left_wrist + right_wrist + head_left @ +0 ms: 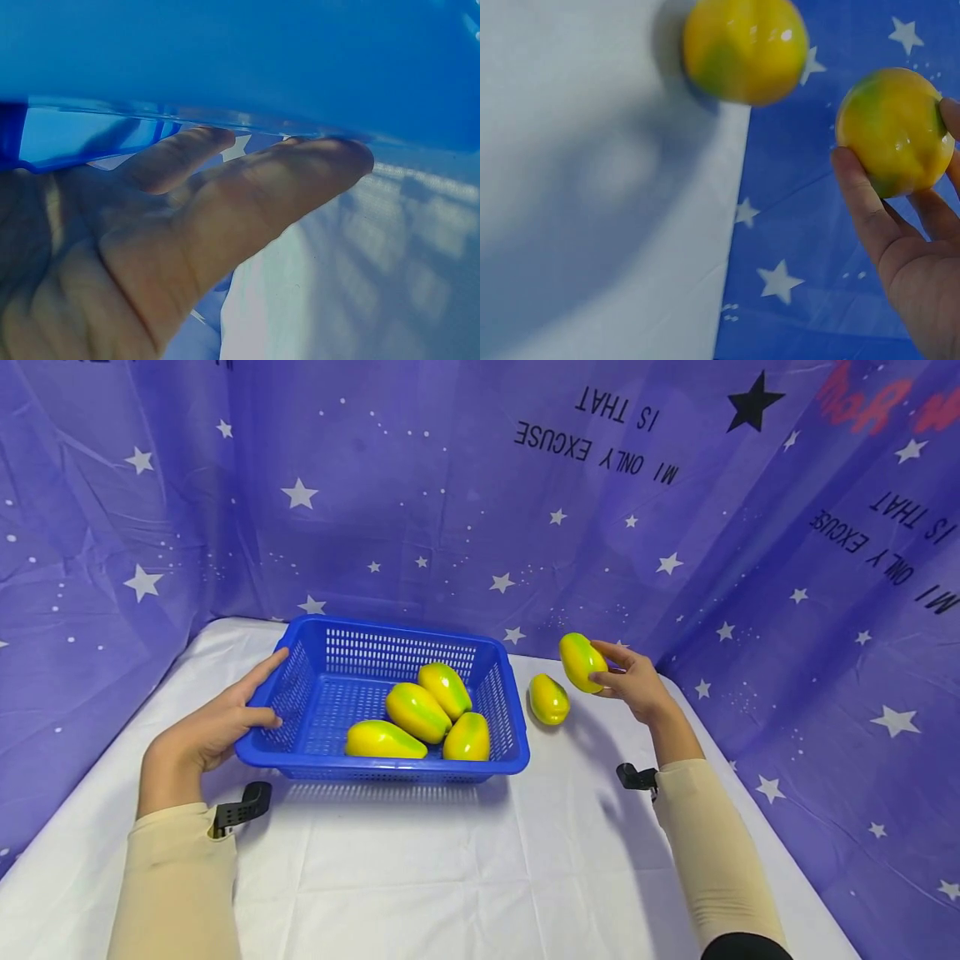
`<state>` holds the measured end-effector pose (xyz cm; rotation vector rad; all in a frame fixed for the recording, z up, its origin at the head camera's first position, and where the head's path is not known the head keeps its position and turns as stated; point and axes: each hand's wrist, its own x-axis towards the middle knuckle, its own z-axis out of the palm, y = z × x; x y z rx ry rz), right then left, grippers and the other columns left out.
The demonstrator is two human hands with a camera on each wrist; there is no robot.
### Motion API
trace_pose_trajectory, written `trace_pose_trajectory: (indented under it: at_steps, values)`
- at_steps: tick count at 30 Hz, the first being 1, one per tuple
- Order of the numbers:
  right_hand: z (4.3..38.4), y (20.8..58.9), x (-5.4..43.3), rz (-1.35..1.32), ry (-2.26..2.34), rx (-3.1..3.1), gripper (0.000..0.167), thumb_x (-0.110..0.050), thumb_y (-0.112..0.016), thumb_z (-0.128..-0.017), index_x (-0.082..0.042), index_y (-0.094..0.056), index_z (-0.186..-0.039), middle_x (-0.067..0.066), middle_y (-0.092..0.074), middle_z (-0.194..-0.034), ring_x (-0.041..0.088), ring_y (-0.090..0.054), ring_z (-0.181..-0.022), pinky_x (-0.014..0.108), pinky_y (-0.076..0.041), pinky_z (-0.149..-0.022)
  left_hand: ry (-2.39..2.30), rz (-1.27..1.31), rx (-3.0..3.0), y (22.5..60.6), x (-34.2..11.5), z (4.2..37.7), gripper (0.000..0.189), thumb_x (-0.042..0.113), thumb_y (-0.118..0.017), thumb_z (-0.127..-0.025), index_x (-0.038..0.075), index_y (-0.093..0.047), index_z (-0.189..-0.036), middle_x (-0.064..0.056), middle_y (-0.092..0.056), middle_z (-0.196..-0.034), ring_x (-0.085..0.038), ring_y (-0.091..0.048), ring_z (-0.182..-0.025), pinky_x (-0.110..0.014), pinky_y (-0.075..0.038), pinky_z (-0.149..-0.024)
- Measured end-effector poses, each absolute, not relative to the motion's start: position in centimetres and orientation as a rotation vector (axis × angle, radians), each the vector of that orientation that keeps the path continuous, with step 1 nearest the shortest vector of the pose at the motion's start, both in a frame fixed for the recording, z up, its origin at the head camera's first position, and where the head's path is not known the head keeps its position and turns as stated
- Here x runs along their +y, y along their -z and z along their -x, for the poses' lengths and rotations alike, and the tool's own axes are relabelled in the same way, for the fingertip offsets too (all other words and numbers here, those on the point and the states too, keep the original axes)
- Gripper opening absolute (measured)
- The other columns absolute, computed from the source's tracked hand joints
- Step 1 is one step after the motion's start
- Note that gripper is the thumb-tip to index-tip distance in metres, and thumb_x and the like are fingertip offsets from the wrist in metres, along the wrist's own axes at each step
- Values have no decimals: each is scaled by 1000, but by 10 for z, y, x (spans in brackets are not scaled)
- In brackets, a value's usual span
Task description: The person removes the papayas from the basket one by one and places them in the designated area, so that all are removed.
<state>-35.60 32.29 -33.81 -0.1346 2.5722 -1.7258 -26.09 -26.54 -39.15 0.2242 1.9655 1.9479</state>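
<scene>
My right hand (633,681) grips a glossy yellow-green papaya (581,662) between thumb and fingers, held above the table's right side. In the right wrist view, fingertips (847,161) press against its skin. A second papaya (550,700) lies on the white cloth, just left of the held one. Several more papayas (417,712) are bunched in the right half of a blue perforated basket (382,766). At the basket's left end is my left hand (206,722), thumb and forefinger spread and straight against the rim. The left wrist view shows the thumb (292,184) right below the blue edge.
A white cloth (405,868) covers the table. Purple-blue curtains (450,510) with white stars and lettering hang close behind it and along both sides. A black wrist mount (243,806) juts from the left sleeve, another (637,775) from the right.
</scene>
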Motion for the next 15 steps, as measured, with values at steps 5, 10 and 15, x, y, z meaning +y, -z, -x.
trace_pose_trajectory:
  at_steps: [5,10,15]
  values:
    - [353,351,331,45,1778,2500,67,-2,-69,-88,-14,-43,-148,8,-33,-153,33,-48,-124,48,-51,-89,-1945,-215,1970,391,-265,261,102,-6,-49,-83,53,-2,-151,-25,2,-152,-37,-60,-94,-46,-57,-70]
    - [344,354,334,15,1766,2491,68,0,-65,-89,-8,-37,-151,14,-26,-156,38,-43,-128,50,-48,-91,-1946,-204,1971,392,-264,261,101,-6,-49,-84,54,-3,-151,-27,0,-152,-37,-60,-96,-48,-57,-71]
    - [341,364,341,-19,1774,2493,68,0,-64,-89,-6,-36,-151,16,-26,-156,38,-41,-130,52,-47,-91,-1953,-210,1967,392,-264,262,102,-7,-48,-84,54,-3,-151,-28,-2,-151,-38,-59,-97,-50,-56,-73]
